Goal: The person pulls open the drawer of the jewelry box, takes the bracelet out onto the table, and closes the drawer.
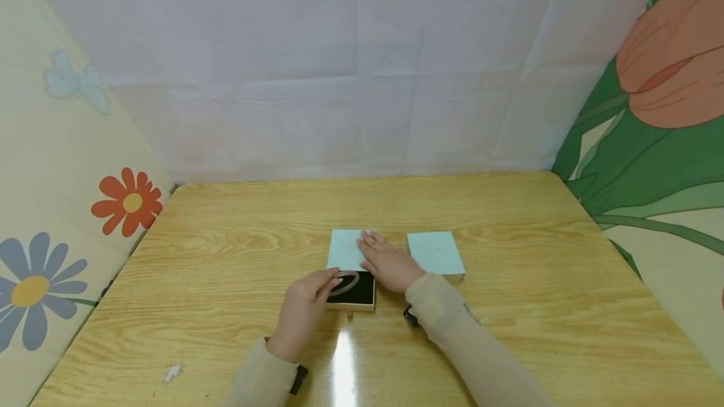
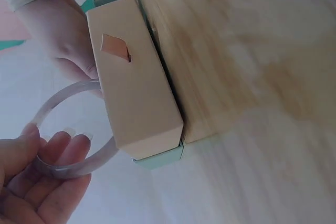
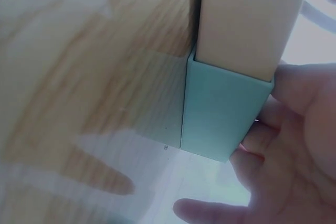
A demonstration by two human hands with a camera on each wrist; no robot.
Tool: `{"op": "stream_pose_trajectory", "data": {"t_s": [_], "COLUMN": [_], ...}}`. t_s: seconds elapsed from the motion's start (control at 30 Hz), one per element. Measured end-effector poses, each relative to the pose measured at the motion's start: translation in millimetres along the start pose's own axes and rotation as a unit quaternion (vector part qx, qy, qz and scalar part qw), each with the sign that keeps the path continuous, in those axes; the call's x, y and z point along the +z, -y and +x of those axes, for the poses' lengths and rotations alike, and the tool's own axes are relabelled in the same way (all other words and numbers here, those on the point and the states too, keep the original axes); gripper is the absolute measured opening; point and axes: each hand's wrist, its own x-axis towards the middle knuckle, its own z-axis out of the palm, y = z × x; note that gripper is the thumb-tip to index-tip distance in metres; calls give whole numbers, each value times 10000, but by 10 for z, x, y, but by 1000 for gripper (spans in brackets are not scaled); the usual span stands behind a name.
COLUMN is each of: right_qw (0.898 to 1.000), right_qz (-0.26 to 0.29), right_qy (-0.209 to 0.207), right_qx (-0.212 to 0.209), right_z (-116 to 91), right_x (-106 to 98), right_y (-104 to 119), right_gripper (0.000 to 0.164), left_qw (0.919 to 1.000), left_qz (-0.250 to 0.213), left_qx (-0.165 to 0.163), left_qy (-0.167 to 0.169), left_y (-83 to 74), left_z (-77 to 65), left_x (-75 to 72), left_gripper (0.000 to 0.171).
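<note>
A translucent pale bangle (image 2: 73, 171) is pinched between the thumb and fingers of my left hand (image 1: 302, 306). It stands tilted over the pulled-out drawer (image 1: 364, 291), which is black inside with a cream outside. In the left wrist view the drawer's front carries a small orange-brown pull tab (image 2: 114, 47), and the bangle's far side is hidden behind the drawer. The drawer projects from a light blue box sleeve (image 1: 344, 249). My right hand (image 1: 390, 265) rests on that sleeve's right side, fingers extended over its top.
Another light blue box (image 1: 435, 253) sits just right of my right hand. A small white scrap (image 1: 172, 372) lies near the table's front left. The wooden table (image 1: 226, 237) meets a white cloth (image 1: 339, 112) at the back and printed panels on both sides.
</note>
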Motion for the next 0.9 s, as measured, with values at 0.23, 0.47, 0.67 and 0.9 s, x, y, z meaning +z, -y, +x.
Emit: {"op": "stream_pose_trajectory", "data": {"t_s": [0.23, 0.47, 0.67, 0.9], "right_qw": [10000, 10000, 9999, 10000], "right_qz": [-2, 42, 11, -8], "right_qy": [20, -7, -42, -10], "right_qx": [-35, -38, -109, -97], "right_z": [8, 5, 9, 7], "right_x": [-1, -1, 4, 6], "right_y": [2, -3, -11, -10], "right_gripper": [51, 51, 51, 51], "left_qw": [9962, 9863, 9738, 9420], "left_qz": [-622, -1285, -1674, -2331], "left_qx": [-565, -967, -1484, -2385], "left_qy": [-228, -377, -413, -373], "left_y": [11, -25, -83, -121], "left_z": [-12, 7, 11, 31], "left_x": [-34, -64, -94, -139], "left_gripper": [18, 19, 20, 21]}}
